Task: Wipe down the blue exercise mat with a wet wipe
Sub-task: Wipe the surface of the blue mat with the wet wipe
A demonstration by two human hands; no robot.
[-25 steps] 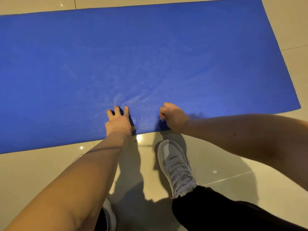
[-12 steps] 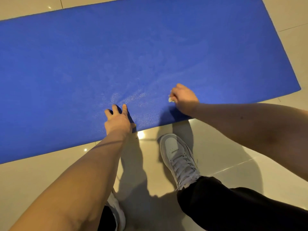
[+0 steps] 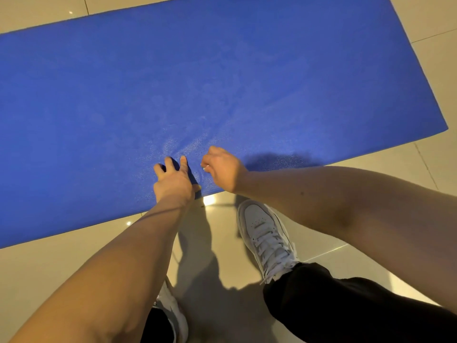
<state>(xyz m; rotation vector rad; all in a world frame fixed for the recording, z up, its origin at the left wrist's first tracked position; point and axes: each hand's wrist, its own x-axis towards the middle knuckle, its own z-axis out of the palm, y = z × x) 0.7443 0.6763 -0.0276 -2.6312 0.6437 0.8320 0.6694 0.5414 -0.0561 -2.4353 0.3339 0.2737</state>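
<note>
The blue exercise mat (image 3: 222,78) lies flat on a tiled floor and fills the upper half of the view. My left hand (image 3: 173,179) presses down on the mat's near edge with spread, straight fingers. Just to its right, my right hand (image 3: 222,167) is curled over the mat, gripping a small white wet wipe (image 3: 205,167), of which only a sliver shows at the fingers. The mat surface around both hands looks slightly damp and wrinkled.
Glossy beige floor tiles (image 3: 371,169) surround the mat. My right foot in a white sneaker (image 3: 264,233) stands just below the mat's near edge, with a black trouser leg (image 3: 346,305) behind it. Another shoe (image 3: 173,313) shows at the bottom.
My right hand with the wipe swept from the near edge out to the right and up, then back left beside my left hand. The left hand stayed put.
</note>
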